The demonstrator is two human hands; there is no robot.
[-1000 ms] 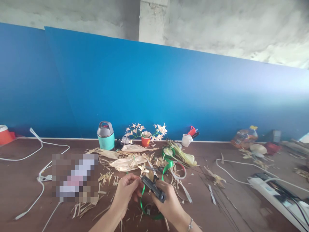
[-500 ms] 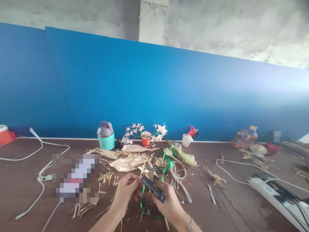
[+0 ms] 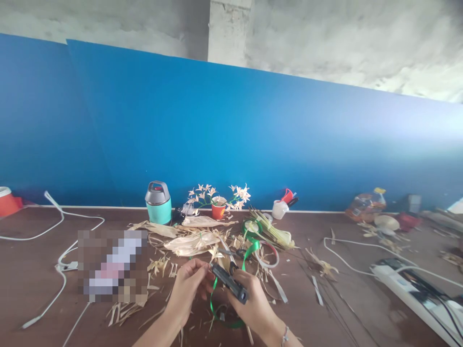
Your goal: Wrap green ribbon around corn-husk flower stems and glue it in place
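My left hand is closed, with thumb and fingertips pinched together; what they hold is hidden. My right hand is wrapped round a black glue gun, its nozzle pointing left, close to my left fingertips. Just beyond the nozzle is a pale husk flower; whether my left fingers hold it I cannot tell. A green ribbon loops down between my hands, and another stretch of it rises beside my right hand. Dry husks lie behind my hands.
At the back stand a turquoise flask, a red cup with husk flowers on stems, and a white container. A tape roll lies to the right of the ribbon. White cables run at left; a power strip lies at right.
Almost nothing differs. Both hands and the glue gun keep their places; the pale flower near the nozzle has shifted very slightly.
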